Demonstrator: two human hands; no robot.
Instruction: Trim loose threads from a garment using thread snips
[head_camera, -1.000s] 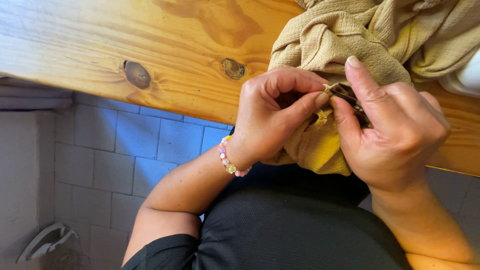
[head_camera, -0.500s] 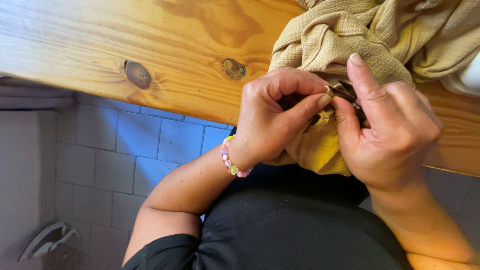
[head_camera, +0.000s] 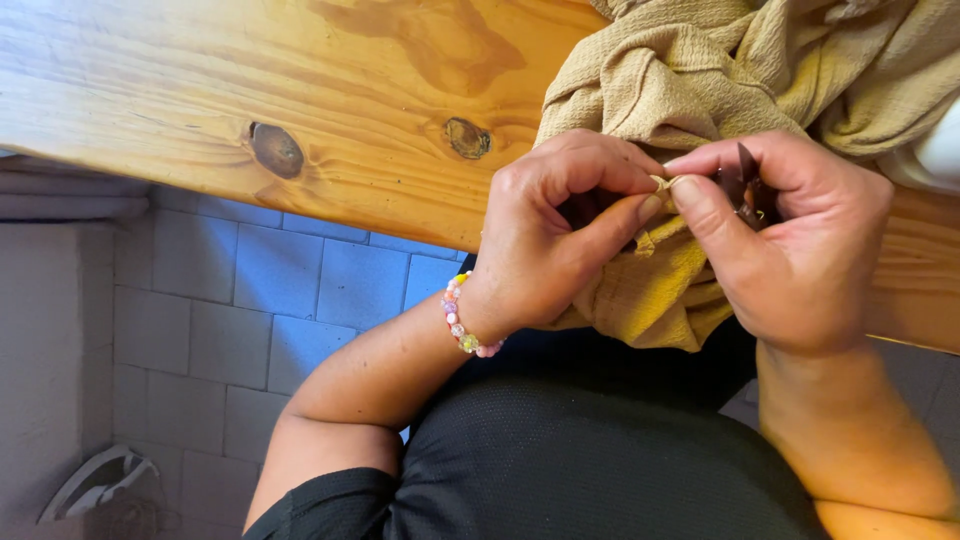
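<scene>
On the left, the wooden surface (head_camera: 200, 90) shows two dark knots, with a tiled floor (head_camera: 250, 300) below its edge. Moving right, the left hand (head_camera: 560, 240), a bead bracelet (head_camera: 465, 320) on its wrist, presses thumb and forefinger together on a small bit of the tan cloth (head_camera: 720, 80). That cloth lies bunched on the surface and hangs over the edge onto the person's lap. The right hand (head_camera: 790, 240) meets the left at the same spot, its grip likewise pinched on a thin pale strand or fold (head_camera: 665, 183); whether it is thread or fabric cannot be told. A dark slender object (head_camera: 748, 165) pokes out between the right fingers, and what it is stays unclear.

The pinched bit is tiny, so it could likely slip free if either grip eases. If the dark object is pointed, a fingertip pressed this near it risks a prick. The overhanging cloth could also slide off the edge and drag the work out of the fingers.
</scene>
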